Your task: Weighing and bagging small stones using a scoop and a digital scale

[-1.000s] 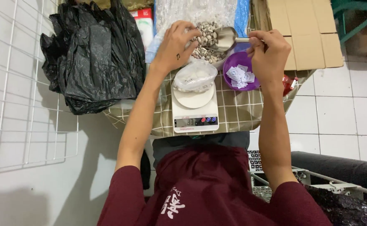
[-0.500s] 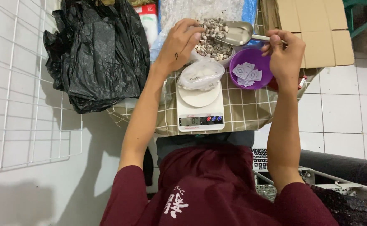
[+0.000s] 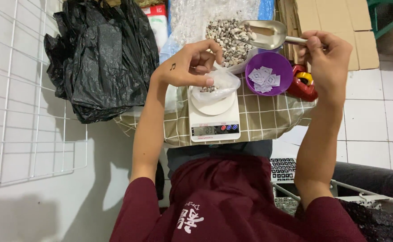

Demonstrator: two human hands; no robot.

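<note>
The left hand [image 3: 192,67] pinches the rim of a small clear plastic bag [image 3: 214,85], fingers curled and closed on the thin film to keep its mouth open. The bag sits on the round white plate of a kitchen scale [image 3: 214,118], a few speckled pebble-like bits already at its bottom. The right hand [image 3: 324,56] is closed around the handle of a metal scoop [image 3: 266,33], whose shiny bowl hovers over the pile of small mottled stones or beans [image 3: 228,36] lying in a wide clear sack just beyond the scale.

To my eye, doing this well means keeping the bag's mouth wide and upright without pressing down on the scale, and tipping the scoop slowly so the pieces slide in a few at a time while the display is watched.

The bag is soft and crinkly, the scoop hard and polished, the pieces rounded and matte in grey, brown and cream. Just right of the scale stands a purple plastic bowl [image 3: 284,67] holding little white paper squares, with a glossy red tape dispenser [image 3: 304,83] touching its side. The table [image 3: 268,118] wears a checked beige cloth. A heap of black plastic bags [image 3: 102,58] lies to the left, flat brown cardboard [image 3: 335,22] at the far right.
</note>
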